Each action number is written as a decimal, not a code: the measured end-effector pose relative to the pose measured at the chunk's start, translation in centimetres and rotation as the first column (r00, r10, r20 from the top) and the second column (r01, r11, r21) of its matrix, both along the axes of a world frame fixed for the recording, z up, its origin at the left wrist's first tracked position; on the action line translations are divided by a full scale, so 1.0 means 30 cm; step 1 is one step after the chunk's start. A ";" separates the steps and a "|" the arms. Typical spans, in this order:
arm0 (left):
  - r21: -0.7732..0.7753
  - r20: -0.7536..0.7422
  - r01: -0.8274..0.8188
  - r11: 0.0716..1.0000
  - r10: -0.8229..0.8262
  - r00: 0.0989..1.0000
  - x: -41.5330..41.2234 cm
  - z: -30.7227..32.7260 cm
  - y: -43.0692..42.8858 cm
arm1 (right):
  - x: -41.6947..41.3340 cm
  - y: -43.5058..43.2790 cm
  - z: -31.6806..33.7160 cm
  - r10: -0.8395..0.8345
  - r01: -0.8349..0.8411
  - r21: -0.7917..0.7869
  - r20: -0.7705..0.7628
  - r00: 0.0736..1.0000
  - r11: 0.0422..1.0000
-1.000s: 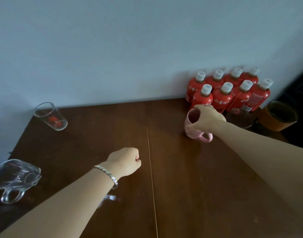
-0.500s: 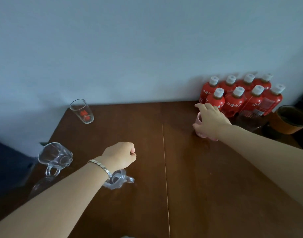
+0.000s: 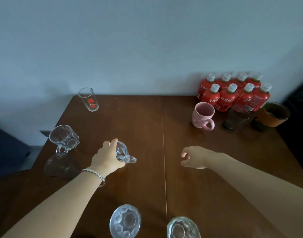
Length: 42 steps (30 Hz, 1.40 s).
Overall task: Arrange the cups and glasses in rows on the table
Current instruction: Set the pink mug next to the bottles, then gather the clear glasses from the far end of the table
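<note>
My left hand (image 3: 108, 156) grips a small clear glass mug (image 3: 124, 155) near the middle of the brown table (image 3: 147, 131); its handle points right. My right hand (image 3: 193, 157) hovers empty, fingers loosely curled, right of the table seam. A pink mug (image 3: 202, 115) stands at the back right, free of my hand. Beside it stand a dark ribbed glass (image 3: 236, 117) and a brown-sleeved cup (image 3: 271, 116). A clear glass with red print (image 3: 88, 99) stands at the back left. A clear mug (image 3: 64, 137) and a dim glass (image 3: 59, 164) sit at the left edge. Two cut glasses (image 3: 125, 220) (image 3: 183, 227) stand nearest me.
Several red bottles with white caps (image 3: 232, 93) are packed against the pale wall at the back right corner. The table's left edge drops to a dark floor area. A thin seam (image 3: 164, 160) runs down the table's middle.
My right hand let go of the pink mug and drew back toward me. My left hand opened from a fist and took hold of the small clear mug. The camera tilted down.
</note>
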<state>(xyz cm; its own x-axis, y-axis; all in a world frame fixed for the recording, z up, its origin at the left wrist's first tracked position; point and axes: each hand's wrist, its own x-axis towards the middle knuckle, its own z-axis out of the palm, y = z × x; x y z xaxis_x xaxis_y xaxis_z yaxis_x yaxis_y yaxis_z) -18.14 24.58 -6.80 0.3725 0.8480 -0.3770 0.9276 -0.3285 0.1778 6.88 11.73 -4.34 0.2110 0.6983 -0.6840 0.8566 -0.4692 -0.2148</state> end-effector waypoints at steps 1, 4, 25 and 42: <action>0.011 -0.003 -0.021 1.000 0.021 1.000 0.013 0.003 0.003 | 0.014 -0.016 -0.001 -0.009 0.009 -0.008 0.005 1.000 1.000; 0.033 -0.031 -0.021 0.999 0.022 0.999 0.072 0.018 0.018 | 0.080 -0.050 -0.010 -0.040 0.041 -0.026 0.031 0.999 0.999; 0.069 0.065 0.175 0.982 -0.179 0.982 0.855 -0.015 0.163 | 0.465 -0.061 -0.151 -0.181 0.181 -0.032 0.007 0.983 0.983; 0.011 -0.101 0.128 0.992 -0.126 0.987 0.611 0.134 0.096 | 0.353 -0.073 -0.088 -0.008 0.008 -0.012 -0.043 0.999 1.000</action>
